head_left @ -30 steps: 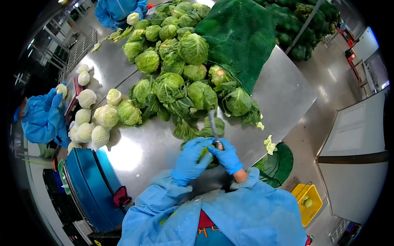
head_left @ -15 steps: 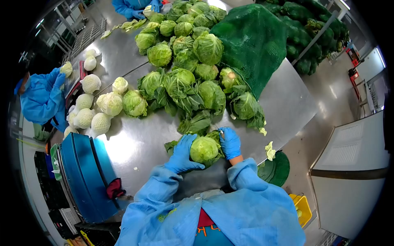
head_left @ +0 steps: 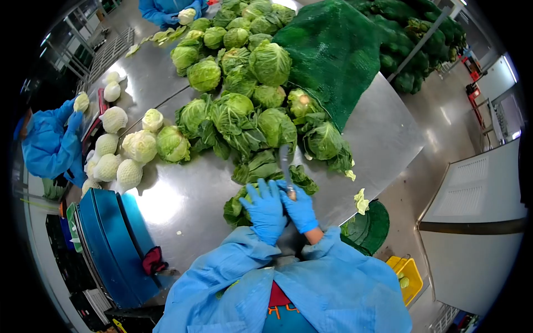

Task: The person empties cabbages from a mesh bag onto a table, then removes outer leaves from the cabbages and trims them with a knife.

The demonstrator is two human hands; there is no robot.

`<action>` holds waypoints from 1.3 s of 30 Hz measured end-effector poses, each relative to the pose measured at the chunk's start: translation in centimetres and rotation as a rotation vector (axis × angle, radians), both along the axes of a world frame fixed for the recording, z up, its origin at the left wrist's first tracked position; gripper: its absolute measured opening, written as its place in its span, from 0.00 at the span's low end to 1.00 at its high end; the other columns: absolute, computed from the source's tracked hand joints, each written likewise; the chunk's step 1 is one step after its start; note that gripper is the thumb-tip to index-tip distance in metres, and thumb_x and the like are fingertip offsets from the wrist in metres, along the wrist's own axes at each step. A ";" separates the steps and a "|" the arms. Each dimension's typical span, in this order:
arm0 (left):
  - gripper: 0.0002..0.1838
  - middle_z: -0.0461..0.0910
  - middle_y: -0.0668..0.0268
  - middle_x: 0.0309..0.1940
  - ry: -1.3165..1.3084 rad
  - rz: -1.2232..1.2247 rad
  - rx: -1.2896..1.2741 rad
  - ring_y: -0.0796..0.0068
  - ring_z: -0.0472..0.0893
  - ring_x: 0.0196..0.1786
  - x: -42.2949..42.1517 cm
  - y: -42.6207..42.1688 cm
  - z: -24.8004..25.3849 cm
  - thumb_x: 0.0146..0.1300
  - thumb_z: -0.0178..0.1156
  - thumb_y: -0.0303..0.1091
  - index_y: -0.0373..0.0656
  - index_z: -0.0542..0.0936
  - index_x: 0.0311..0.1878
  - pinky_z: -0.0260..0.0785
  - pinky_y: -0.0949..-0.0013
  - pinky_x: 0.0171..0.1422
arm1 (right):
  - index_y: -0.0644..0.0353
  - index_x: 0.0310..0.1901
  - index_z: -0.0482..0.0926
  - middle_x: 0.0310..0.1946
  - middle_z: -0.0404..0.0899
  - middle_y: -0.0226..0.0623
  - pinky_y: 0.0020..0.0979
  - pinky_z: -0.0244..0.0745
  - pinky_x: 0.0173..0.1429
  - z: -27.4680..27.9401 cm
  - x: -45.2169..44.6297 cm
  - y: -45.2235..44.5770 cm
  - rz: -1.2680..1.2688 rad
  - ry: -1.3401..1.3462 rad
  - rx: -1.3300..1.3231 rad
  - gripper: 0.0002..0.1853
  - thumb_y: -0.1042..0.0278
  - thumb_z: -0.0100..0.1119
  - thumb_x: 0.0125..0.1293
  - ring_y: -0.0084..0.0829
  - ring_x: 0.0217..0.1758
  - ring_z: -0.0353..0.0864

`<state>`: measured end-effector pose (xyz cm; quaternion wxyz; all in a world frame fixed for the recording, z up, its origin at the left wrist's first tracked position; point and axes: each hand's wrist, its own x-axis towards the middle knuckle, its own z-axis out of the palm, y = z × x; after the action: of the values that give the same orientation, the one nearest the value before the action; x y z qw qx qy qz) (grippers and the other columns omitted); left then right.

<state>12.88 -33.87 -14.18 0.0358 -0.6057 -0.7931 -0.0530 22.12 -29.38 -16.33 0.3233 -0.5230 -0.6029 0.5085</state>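
My left hand (head_left: 265, 212) lies over a cabbage with its fingers stretched and spread, pointing away from me. Beneath it the cabbage is mostly hidden; loose green outer leaves (head_left: 235, 210) show at its left. Close beside it, my right hand (head_left: 300, 208) is closed round the handle of a knife (head_left: 285, 161), whose blade points away from me, above dark green leaves (head_left: 260, 166). Whether the right hand also touches the cabbage I cannot tell. Just beyond both hands is a heap of green cabbages (head_left: 233, 114).
A green mesh sack (head_left: 333, 55) covers the heap's right side on the metal table (head_left: 383, 127). White net-wrapped cabbages (head_left: 130, 173) stand left, near blue crates (head_left: 108, 238). Two co-workers in blue, one at left (head_left: 50, 141), handle cabbages. A green basket (head_left: 375, 227) stands right.
My left hand has moved from the cabbage's left side over its top, hiding the pale head. The knife in my right hand now shows, blade pointing away. The view has shifted slightly.
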 end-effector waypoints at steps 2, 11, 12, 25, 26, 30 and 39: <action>0.46 0.66 0.49 0.63 -0.181 0.047 -0.137 0.43 0.62 0.67 -1.7 -0.8 1.9 0.41 0.70 0.54 0.41 0.69 0.64 0.56 0.36 0.63 | 0.51 0.51 0.82 0.48 0.82 0.43 0.33 0.77 0.49 -2.5 -1.1 0.6 0.048 -0.048 -0.059 0.15 0.57 0.60 0.66 0.39 0.46 0.84; 0.53 0.69 0.58 0.61 -1.181 0.004 0.262 0.63 0.69 0.66 -11.9 -6.6 -5.8 0.39 0.80 0.47 0.38 0.63 0.66 0.58 0.61 0.72 | 0.48 0.49 0.76 0.42 0.78 0.41 0.45 0.76 0.41 -7.0 -6.0 1.7 0.145 -0.457 0.322 0.15 0.52 0.56 0.67 0.47 0.36 0.81; 0.53 0.67 0.57 0.63 -1.302 -0.007 0.340 0.62 0.68 0.66 -11.7 -7.8 -6.0 0.40 0.80 0.48 0.38 0.63 0.67 0.57 0.60 0.73 | 0.49 0.49 0.76 0.43 0.78 0.41 0.46 0.76 0.41 -7.1 -6.2 1.5 0.187 -0.546 0.321 0.15 0.51 0.57 0.66 0.48 0.36 0.81; 0.46 0.67 0.44 0.59 -0.651 0.068 0.174 0.44 0.69 0.60 -10.4 -5.8 -1.2 0.51 0.69 0.53 0.35 0.63 0.66 0.61 0.51 0.66 | 0.56 0.50 0.72 0.25 0.75 0.46 0.42 0.73 0.33 0.2 1.1 -2.6 0.379 -0.487 0.105 0.15 0.64 0.60 0.65 0.48 0.27 0.78; 0.46 0.67 0.45 0.59 -0.615 0.070 0.122 0.46 0.69 0.60 -10.2 -5.7 -0.9 0.50 0.70 0.52 0.34 0.62 0.66 0.62 0.53 0.67 | 0.56 0.50 0.72 0.26 0.76 0.46 0.43 0.74 0.32 0.2 1.2 -3.3 0.373 -0.424 0.127 0.14 0.64 0.59 0.65 0.49 0.27 0.78; 0.48 0.67 0.48 0.60 -0.638 0.084 0.000 0.48 0.70 0.59 -10.1 -5.6 0.6 0.49 0.71 0.52 0.33 0.62 0.66 0.63 0.55 0.66 | 0.54 0.47 0.73 0.35 0.78 0.44 0.46 0.75 0.29 -0.8 0.4 -5.2 0.329 -0.265 0.359 0.10 0.66 0.56 0.64 0.50 0.26 0.79; 0.40 0.72 0.45 0.55 -0.560 0.146 0.152 0.43 0.72 0.56 -9.5 -5.9 -1.2 0.55 0.65 0.53 0.32 0.68 0.63 0.65 0.50 0.61 | 0.55 0.49 0.70 0.32 0.76 0.43 0.44 0.74 0.24 -1.8 -0.9 -6.4 0.556 -0.638 0.392 0.13 0.66 0.51 0.63 0.44 0.21 0.79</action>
<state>3.38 -39.74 -15.43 -0.1353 -0.5043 -0.8075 -0.2745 21.25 -35.80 -18.12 0.0659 -0.4007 -0.8742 0.2661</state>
